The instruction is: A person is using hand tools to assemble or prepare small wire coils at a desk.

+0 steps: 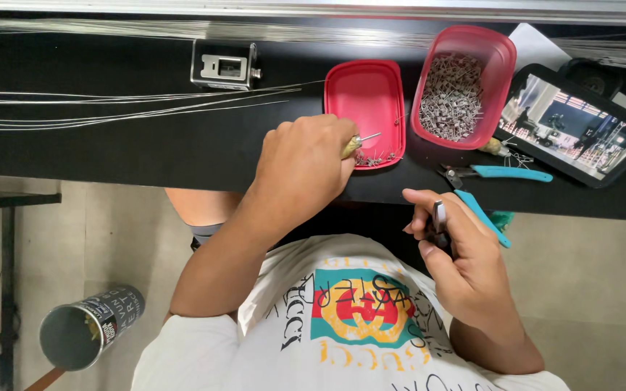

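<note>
The left hand (306,163) rests on the near edge of the black counter (146,148), its fingers curled shut around a small tool (356,143) with a yellowish handle and a thin metal shaft that pokes out toward 2 o'clock. The shaft tip hangs over the near end of a red lid (365,108), which lies flat on the counter with a few tiny metal pieces (377,158) gathered along its near rim. Just beside the lid, at 3 o'clock from it, stands a red tub (498,61) filled with many small metal coils (451,98). The right hand (465,257) is off the counter, at 5 o'clock from the left hand, above the lap; its fingers close on pliers (440,224) with teal handles, one handle (483,217) running out toward 4 o'clock. A second teal-handled cutter (505,172) lies on the counter at 12 o'clock from the right hand, near the tub. At 3 o'clock from the tub, a tablet (574,127) lies tilted with a lit screen. Thin wires (110,101) stretch across the counter from 9 o'clock toward the lid, and a small metal block (224,65) sits at 11 o'clock from the left hand. On the floor at 7 o'clock stands an open can (85,329).
</note>
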